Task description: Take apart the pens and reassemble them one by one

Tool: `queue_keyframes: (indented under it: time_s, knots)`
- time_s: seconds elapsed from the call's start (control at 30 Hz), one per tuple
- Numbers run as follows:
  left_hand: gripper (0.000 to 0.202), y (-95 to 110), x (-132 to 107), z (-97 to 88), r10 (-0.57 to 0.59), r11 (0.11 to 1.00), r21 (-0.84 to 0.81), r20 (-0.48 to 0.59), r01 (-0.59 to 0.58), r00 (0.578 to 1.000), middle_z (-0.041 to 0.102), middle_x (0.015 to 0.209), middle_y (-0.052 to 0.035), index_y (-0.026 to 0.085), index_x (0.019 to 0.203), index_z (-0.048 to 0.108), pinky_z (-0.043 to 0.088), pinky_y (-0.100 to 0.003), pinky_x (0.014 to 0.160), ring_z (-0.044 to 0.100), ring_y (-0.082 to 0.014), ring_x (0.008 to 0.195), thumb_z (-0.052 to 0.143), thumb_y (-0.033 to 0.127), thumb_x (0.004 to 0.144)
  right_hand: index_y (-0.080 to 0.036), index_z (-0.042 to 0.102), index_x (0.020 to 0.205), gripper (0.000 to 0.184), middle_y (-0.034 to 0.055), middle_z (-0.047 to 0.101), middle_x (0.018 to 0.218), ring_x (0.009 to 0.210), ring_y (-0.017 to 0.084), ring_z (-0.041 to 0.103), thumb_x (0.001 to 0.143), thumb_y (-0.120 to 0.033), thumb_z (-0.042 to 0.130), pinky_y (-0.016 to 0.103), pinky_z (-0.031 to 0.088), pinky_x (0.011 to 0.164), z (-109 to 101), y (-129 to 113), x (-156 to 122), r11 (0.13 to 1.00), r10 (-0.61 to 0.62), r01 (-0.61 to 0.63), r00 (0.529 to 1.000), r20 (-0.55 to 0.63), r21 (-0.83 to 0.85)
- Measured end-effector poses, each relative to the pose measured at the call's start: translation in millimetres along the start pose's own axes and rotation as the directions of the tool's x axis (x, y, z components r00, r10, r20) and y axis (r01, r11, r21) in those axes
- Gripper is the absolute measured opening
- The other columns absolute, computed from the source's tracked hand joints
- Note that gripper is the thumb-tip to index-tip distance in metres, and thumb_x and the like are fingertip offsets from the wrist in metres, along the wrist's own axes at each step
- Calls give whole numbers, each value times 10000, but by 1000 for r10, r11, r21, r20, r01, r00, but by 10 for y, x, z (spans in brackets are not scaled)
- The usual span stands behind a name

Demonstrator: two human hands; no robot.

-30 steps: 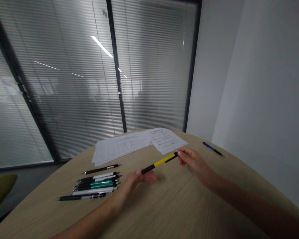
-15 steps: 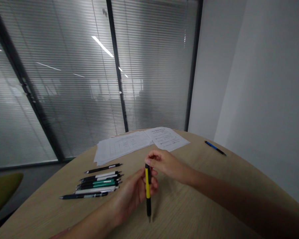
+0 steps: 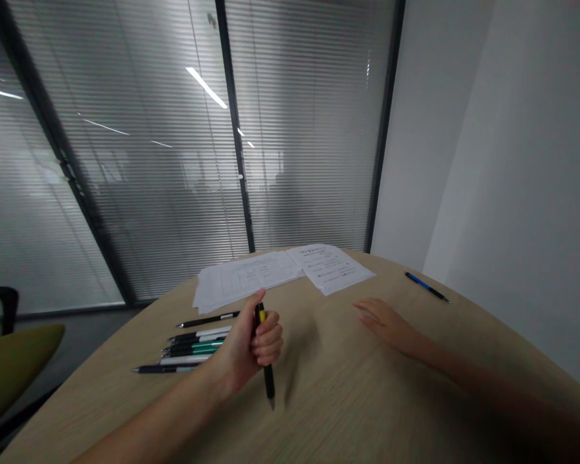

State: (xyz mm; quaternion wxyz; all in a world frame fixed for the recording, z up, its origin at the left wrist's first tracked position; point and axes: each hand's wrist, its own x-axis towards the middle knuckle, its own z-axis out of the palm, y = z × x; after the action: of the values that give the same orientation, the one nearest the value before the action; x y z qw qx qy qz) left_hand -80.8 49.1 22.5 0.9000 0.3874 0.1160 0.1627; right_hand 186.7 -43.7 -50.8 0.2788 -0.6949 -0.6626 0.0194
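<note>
Lower centre of frame: my left hand [image 3: 244, 347] grips a yellow-and-black pen [image 3: 269, 382], tip down. Right of centre: my right hand [image 3: 383, 322], fingers extended, over the table [image 3: 338, 406].

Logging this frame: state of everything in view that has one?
Yellow-and-black pen: gripped, tip down
Left hand: closed around that pen
Right hand: open, nothing visible held
Blue-and-black pen: lying flat, apart from the others
Row of pens: lying side by side, partly hidden
Printed sheets: flat, overlapping
Blinds: lowered
</note>
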Motion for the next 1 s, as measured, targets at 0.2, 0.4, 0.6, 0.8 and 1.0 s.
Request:
queue_keyframes:
  time_s: [0.2,0.4,0.6,0.8,1.0]
  knots:
    - [441,105,-34,2,25,998,-54,-12,-26,1000,109,348,104,189,406,194,168,-135,277,70,-37,297,424,395,720,-81,457,1199,529,164,418,1271,1183,259,357,811,-421,343,412,284,970,74,607,8,961,60,-42,997,56,-273]
    - [431,83,-47,3,-31,996,-75,82,38,996,126,339,100,191,402,189,202,-137,273,92,-36,287,449,371,695,-90,459,1206,543,152,407,1283,1192,243,347,821,-445,314,389,277,981,78,546,1,946,46,-21,997,69,-323]
    - [540,116,-57,12,-40,993,-109,53,46,998,114,343,107,193,401,189,230,-129,266,78,-27,285,407,570,719,-159,464,1205,502,112,423,1279,1179,229,371,819,-446,322,393,291,969,80,580,2,939,32,-10,998,57,-344]
    - [424,120,-35,-51,-14,994,-106,23,16,1000,104,346,101,189,393,211,259,-134,264,68,-38,291,423,371,711,-158,460,1207,495,115,424,1278,1186,231,360,816,-433,331,401,292,964,89,578,0,942,36,-17,998,52,-336]
    - [483,106,-18,-83,-3,991,-131,32,8,999,109,349,105,192,409,176,240,-125,264,67,-31,296,425,449,734,-110,472,1195,528,145,422,1273,1173,243,376,817,-444,318,401,304,958,88,581,9,940,50,-28,997,57,-340]
